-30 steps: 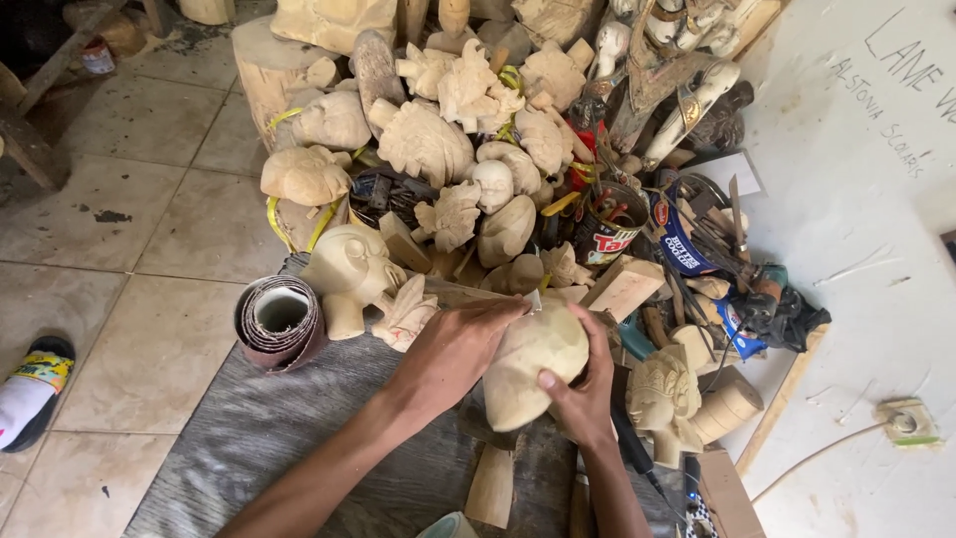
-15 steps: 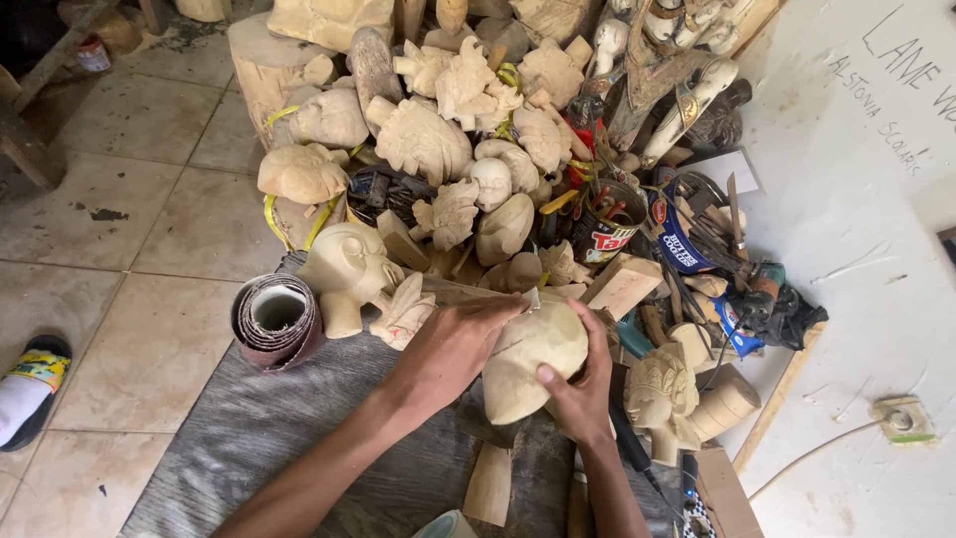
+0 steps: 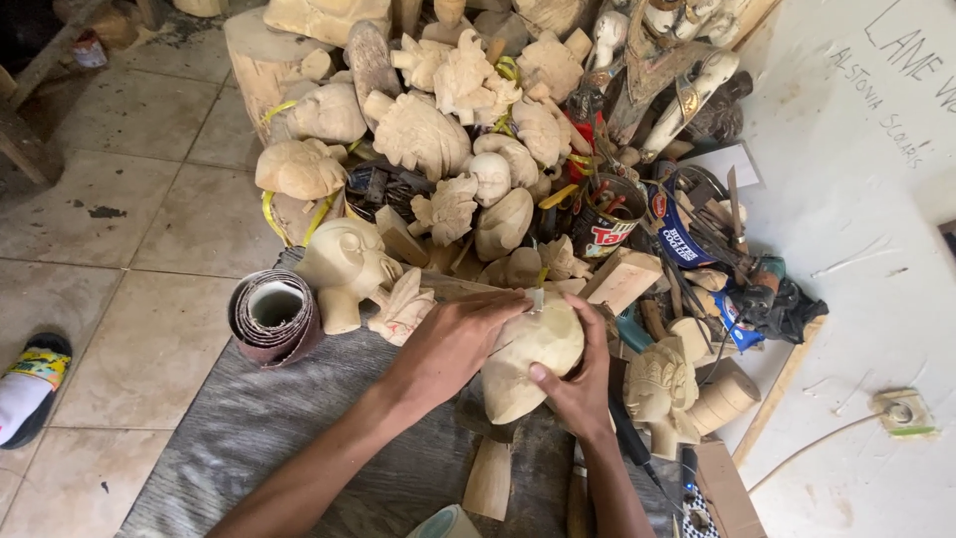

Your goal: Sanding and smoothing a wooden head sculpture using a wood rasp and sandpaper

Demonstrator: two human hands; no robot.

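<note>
Both hands gripped a pale wooden head carving (image 3: 530,354) at the grey mat's (image 3: 249,428) far right edge: the left hand (image 3: 453,344) pressed on its side, the right hand (image 3: 576,384) cupped it from below. A sandpaper roll (image 3: 274,314) and a carved bust (image 3: 349,264) stood at the mat's far edge, a heap of carvings (image 3: 448,130) crowding beyond

A round tin (image 3: 609,227) with a red-and-white label is standing among the carvings ahead of me. A blue printed packet (image 3: 682,237) is lying just right of it. Handwriting is showing on the white wall (image 3: 876,130) at my right.
</note>
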